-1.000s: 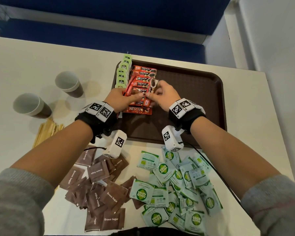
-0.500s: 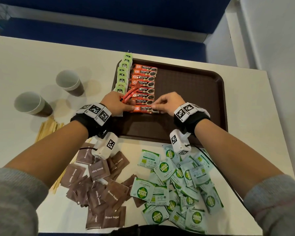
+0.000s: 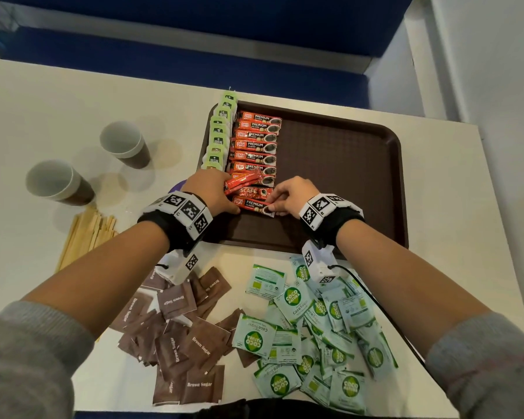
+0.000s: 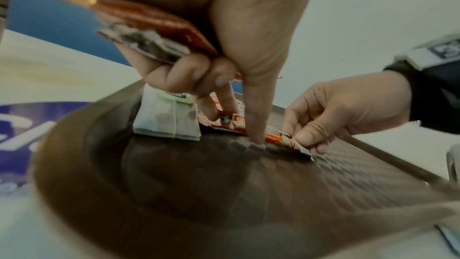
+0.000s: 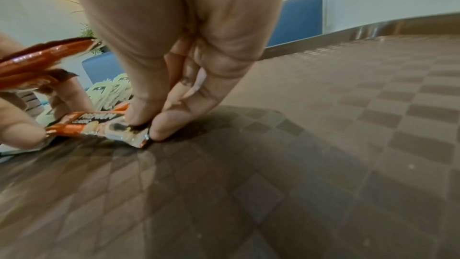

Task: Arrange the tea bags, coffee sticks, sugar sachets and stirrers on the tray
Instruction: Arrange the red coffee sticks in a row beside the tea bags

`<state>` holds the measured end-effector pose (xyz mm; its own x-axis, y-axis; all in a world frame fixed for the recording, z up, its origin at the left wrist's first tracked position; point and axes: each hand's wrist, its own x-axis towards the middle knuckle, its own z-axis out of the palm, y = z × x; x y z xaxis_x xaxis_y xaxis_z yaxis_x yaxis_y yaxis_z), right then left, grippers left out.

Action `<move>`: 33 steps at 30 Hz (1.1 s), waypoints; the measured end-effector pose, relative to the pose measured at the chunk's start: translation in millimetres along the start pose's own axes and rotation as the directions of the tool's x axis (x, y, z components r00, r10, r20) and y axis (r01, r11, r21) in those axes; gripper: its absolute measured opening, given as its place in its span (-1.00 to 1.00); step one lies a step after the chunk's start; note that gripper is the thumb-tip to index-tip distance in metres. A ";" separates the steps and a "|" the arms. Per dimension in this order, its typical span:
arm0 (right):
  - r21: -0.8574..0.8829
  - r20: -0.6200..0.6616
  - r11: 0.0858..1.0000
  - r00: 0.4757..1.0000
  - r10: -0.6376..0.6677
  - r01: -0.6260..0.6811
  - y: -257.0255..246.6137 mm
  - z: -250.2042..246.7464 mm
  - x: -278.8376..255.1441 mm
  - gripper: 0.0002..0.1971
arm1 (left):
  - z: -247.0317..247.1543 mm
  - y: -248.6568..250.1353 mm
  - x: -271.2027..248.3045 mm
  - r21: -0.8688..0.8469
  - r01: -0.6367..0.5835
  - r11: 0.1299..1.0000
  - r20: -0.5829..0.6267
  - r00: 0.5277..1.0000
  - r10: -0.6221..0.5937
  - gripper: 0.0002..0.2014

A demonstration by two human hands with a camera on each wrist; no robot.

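On the brown tray (image 3: pixel 339 164) a column of green tea bags (image 3: pixel 220 137) lines the left edge, with a column of red coffee sticks (image 3: pixel 256 146) beside it. My left hand (image 3: pixel 212 192) grips a few spare coffee sticks (image 3: pixel 244 182) (image 4: pixel 159 25) (image 5: pixel 37 60), and its thumb (image 4: pixel 254 125) presses the left end of the nearest coffee stick (image 3: pixel 254 204) (image 4: pixel 281 137) (image 5: pixel 99 125). My right hand (image 3: pixel 291 196) (image 4: pixel 323 117) pinches that stick's right end with fingertips (image 5: pixel 169 123) against the tray. Brown sugar sachets (image 3: pixel 179 328) and green sugar sachets (image 3: pixel 315 328) lie loose on the table before the tray. Wooden stirrers (image 3: pixel 87 232) lie at the left.
Two paper cups (image 3: pixel 58 182) (image 3: pixel 124 145) stand on the white table (image 3: pixel 43 110) left of the tray. The tray's right two thirds hold nothing. A blue bench (image 3: pixel 194 49) runs behind the table, and a white wall (image 3: pixel 490 71) is at the right.
Both hands came nearer along the stick column. The right hand has laid one more coffee stick at the near end, where both hands now hold it down.
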<state>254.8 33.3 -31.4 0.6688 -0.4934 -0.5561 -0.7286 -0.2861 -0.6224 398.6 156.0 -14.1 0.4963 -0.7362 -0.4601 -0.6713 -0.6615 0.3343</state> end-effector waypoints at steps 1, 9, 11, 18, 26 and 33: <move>0.000 -0.003 1.000 1.000 -0.002 0.002 -0.4 -0.3 -0.2 -0.87 | 0.9 0.6 0.1 0.023 -0.006 1.000 0.002 1.000 0.006 -0.47; -0.015 -0.063 1.000 0.998 -0.013 0.012 -2.8 1.6 2.1 -0.88 | 1.0 5.6 -0.9 0.062 -0.025 0.998 -0.004 1.000 0.026 -0.49; -0.040 -0.078 0.999 0.997 -0.019 0.016 -3.8 2.2 2.9 -0.87 | 2.9 5.7 -0.9 0.060 -0.024 0.998 0.016 1.000 0.023 -0.48; -0.076 -0.140 0.997 0.989 -0.043 0.033 -2.1 0.4 2.4 -0.86 | 2.3 9.1 -4.4 -0.014 -0.076 0.997 -0.008 0.997 0.076 -0.54; 0.024 -0.256 0.996 0.964 -0.072 0.081 -9.6 -5.1 -0.4 -0.79 | -7.9 12.2 0.3 -0.558 -0.044 0.828 -0.003 0.999 0.051 -0.74; 0.218 -0.204 0.954 0.966 -0.161 0.205 -40.2 -13.9 -4.0 -0.64 | -11.9 21.8 -8.1 -0.751 -0.013 0.660 0.094 0.988 0.126 -0.83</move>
<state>279.3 35.3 3.5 0.7327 -0.5983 -0.3243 -0.5259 -0.1953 -0.8278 386.5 145.8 6.8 0.3539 -0.7972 -0.4891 -0.0365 -0.5343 0.8445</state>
